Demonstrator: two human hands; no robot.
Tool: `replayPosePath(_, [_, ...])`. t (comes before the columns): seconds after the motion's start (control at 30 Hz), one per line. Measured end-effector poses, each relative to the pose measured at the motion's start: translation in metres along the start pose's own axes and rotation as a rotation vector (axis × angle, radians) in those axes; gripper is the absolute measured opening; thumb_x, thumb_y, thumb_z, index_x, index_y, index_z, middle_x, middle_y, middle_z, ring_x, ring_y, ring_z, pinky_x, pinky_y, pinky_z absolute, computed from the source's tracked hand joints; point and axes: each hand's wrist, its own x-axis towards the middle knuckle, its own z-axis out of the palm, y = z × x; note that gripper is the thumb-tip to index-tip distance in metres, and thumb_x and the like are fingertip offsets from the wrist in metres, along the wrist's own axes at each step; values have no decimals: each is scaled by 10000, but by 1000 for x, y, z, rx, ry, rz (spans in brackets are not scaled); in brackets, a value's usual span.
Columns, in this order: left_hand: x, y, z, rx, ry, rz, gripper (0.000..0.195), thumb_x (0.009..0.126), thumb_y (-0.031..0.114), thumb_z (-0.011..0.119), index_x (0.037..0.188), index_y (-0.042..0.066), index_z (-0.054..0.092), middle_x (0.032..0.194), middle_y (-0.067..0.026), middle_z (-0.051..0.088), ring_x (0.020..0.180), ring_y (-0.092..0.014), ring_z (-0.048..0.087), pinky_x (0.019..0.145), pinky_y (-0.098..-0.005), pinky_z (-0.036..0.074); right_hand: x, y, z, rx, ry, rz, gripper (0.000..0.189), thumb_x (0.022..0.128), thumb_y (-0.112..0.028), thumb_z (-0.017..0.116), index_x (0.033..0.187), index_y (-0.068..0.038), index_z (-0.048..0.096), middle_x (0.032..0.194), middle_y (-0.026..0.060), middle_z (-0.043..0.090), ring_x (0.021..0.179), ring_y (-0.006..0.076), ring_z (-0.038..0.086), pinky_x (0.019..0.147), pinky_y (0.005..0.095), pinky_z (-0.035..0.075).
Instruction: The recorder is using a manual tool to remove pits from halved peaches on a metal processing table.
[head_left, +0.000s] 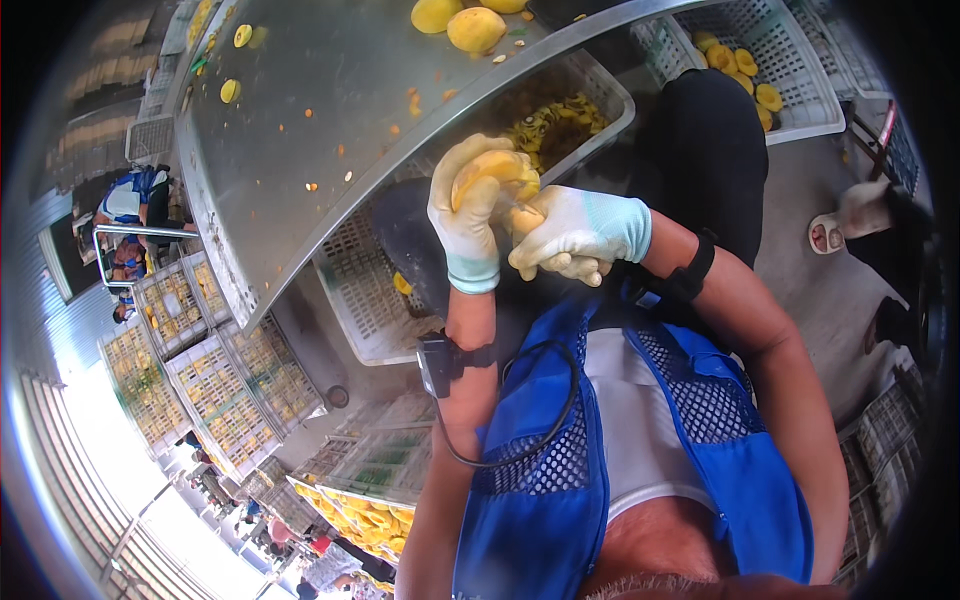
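My left hand (469, 202), in a whitish glove with a pale green cuff, grips a yellow fruit piece (491, 171), perhaps a peach. Close beside it on the right is my right hand (562, 232), gloved the same way, its fingers curled around something small at the fruit; a tool there is too blurred to name. An orange-yellow piece (526, 217) shows at the right thumb. Both hands are over a plastic crate of peelings and scraps (626, 112), beside the metal table's edge.
Whole yellow fruits (477, 30) and scraps lie on the metal table (300, 172). A white crate (806, 133) at upper right holds fruit halves. Another crate (360, 330) stands below the table. Stacked crates (225, 405) and other people (131, 202) are at the left; a person's foot (825, 234) is at right.
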Motion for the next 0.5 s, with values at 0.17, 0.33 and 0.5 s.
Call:
replayPosePath(0.17, [5,6,-6,-231,-104,-81,543,944,355,716,1341,33,535,1222,-237,631,1069,-372,666,903,-461,582,9,-3,4,139,-113,1,249,908,-206,708,839,23,636,528,-38,478,345,71,450,315,243,384])
replayPosePath(0.33, [-8,3,6,-657,69,-248,425,1031,314,586,1372,63,539,1208,-177,669,1061,-324,670,894,-409,583,8,-4,9,288,-308,-113,280,951,-216,696,900,55,646,515,-46,454,343,70,427,320,248,368])
replayPosePath(0.5, [-14,57,-73,877,446,91,404,1004,241,627,1311,-21,605,1326,-184,612,1145,-246,634,993,-393,531,13,-10,-1,349,95,-166,326,951,-308,704,948,12,643,570,-49,473,373,62,429,352,246,378])
